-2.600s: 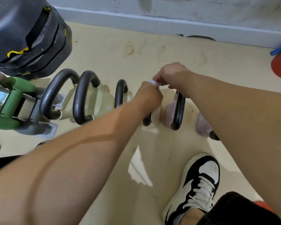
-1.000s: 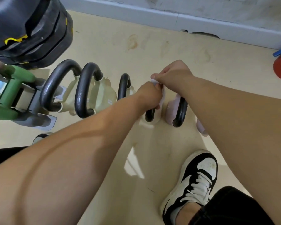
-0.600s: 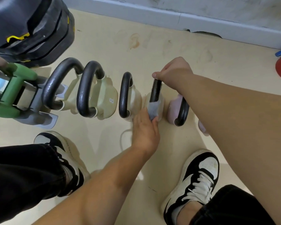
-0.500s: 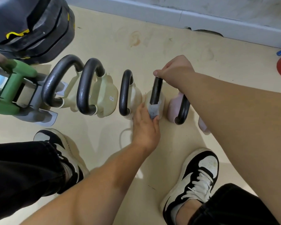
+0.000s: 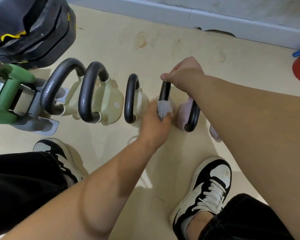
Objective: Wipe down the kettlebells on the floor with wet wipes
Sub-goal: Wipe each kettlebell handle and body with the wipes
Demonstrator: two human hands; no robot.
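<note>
Head view: right hand [image 5: 184, 71] grips kettlebell [image 5: 164, 90], left hand [image 5: 154, 125] clutches wipe [image 5: 164, 108]; forearm [image 5: 241, 104] half-hides probable pink kettlebell [image 5: 184, 111].

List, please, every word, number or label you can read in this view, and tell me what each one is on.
"8": on the side of the cream kettlebell, second from the left in the row.
Yellow marking on the black stacked weights: a squiggle, not legible as text.
Nothing else in view carries readable text.

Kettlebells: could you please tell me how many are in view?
6, in one row, left to right: cream first, second, third, fourth being wiped; fifth pink; sixth pink, mostly behind the right forearm.
</note>
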